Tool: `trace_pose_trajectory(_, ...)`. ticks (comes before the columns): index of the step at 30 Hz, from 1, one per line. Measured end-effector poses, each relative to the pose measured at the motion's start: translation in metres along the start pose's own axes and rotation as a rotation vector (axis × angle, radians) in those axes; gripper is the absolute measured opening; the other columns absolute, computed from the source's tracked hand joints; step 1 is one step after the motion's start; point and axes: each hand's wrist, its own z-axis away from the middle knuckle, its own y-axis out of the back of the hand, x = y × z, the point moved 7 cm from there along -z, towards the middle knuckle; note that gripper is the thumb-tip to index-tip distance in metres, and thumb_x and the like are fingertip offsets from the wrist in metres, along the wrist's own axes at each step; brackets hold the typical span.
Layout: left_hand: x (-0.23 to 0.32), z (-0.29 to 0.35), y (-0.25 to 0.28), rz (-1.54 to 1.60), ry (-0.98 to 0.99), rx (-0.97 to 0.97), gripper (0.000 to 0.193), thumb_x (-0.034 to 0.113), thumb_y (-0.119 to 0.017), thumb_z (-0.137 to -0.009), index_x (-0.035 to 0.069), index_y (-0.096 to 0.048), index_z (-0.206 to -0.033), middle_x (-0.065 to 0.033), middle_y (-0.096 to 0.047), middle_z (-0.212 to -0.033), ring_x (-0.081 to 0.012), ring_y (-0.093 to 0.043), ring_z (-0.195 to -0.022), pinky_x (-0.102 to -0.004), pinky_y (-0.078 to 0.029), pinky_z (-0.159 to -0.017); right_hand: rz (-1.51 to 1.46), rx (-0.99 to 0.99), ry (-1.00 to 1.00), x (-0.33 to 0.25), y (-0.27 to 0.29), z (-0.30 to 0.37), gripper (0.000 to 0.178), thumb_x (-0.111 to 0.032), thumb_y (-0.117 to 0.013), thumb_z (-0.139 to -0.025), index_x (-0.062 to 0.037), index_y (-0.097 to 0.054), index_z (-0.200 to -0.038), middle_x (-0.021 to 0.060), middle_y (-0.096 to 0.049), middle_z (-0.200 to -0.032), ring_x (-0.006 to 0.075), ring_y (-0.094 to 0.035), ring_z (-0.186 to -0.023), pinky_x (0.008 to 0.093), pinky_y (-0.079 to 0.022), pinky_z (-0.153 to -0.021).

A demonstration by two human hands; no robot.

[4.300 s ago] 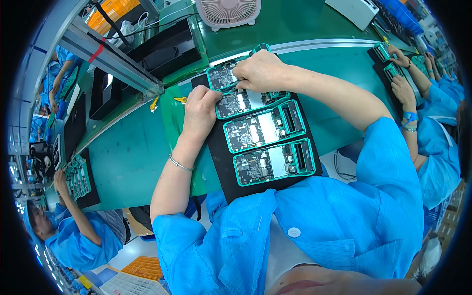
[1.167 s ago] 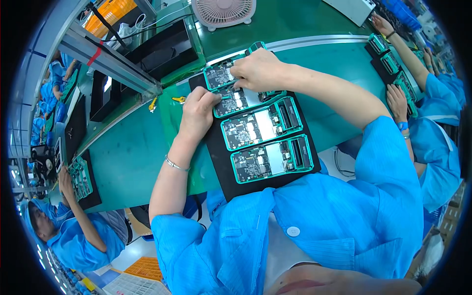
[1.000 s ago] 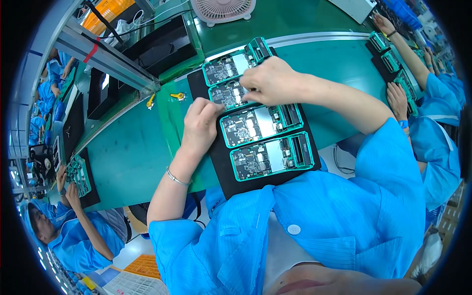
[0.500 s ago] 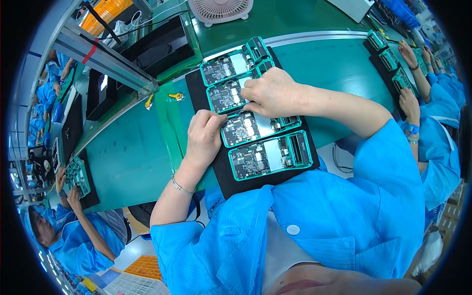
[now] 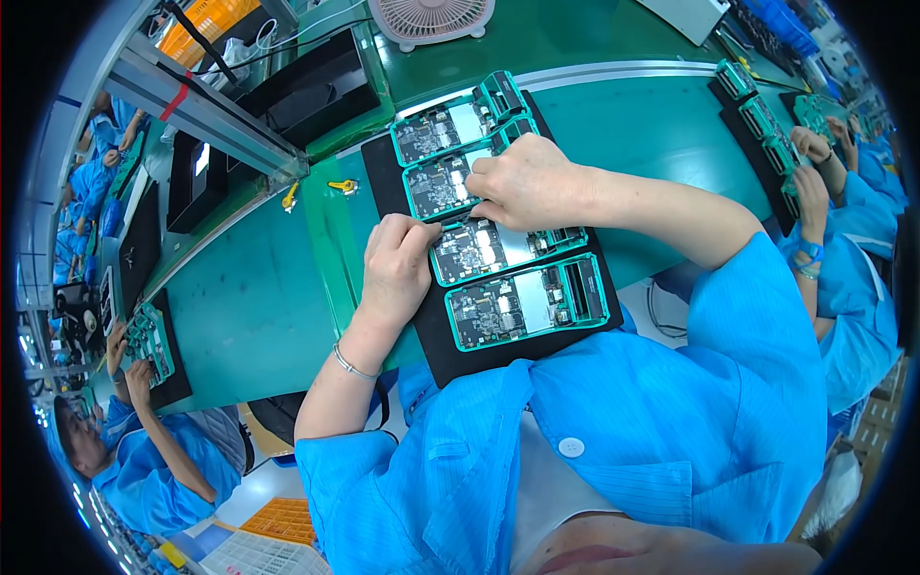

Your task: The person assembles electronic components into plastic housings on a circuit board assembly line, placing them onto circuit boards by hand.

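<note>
Several teal-framed device housings with exposed circuit boards lie in a column on a black mat (image 5: 450,361). My left hand (image 5: 398,264) is closed, thumb and index finger pinched at the upper left corner of the third housing from the back (image 5: 470,251). My right hand (image 5: 527,182) is bent over that housing's upper edge, its fingers pinched together and partly covering the second housing (image 5: 438,187). Whatever either pinch holds is hidden or too small to name. The nearest housing (image 5: 494,309) and the farthest housing (image 5: 428,137) lie untouched.
A pink fan (image 5: 431,19) stands at the back behind a metal rail. Black trays (image 5: 321,86) and a metal post (image 5: 206,120) are at the back left. Yellow valve handles (image 5: 342,187) sit on the green bench. Co-workers handle similar housings (image 5: 757,115) at both sides.
My right hand has shifted very slightly left; my left hand stays at the housing's corner. At the right, a co-worker's hands and housings have moved.
</note>
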Motion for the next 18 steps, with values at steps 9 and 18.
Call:
trace_pose_trajectory(9, 0.0003, 0.0001, 0.0000, 0.003, 0.006, -0.004, 0.020, -0.008, -0.072, -0.074, 0.004, -0.070, -0.090, -0.0078, -0.059, -0.084, -0.0265, -0.061, -0.079, -0.0388, -0.048, -0.069, 0.006, -0.036, -0.002, -0.0007, -0.0020, -0.0004, 0.028, -0.033, -0.074, -0.087, -0.0064, -0.069, -0.083, 0.0068, -0.067, -0.081, 0.0274, -0.070, -0.070, 0.0406, -0.053, -0.057)
trace_pose_trajectory(18, 0.0016, -0.0006, 0.0003, 0.002, 0.006, -0.005, 0.020, -0.008, -0.072, -0.074, 0.004, -0.070, -0.089, -0.0080, -0.059, -0.084, -0.0268, -0.061, -0.079, -0.0392, -0.048, -0.069, 0.003, -0.030, -0.001, -0.0004, -0.0012, -0.0001, 0.027, -0.033, -0.074, -0.087, -0.0060, -0.070, -0.083, 0.0070, -0.068, -0.081, 0.0271, -0.070, -0.071, 0.0401, -0.054, -0.057)
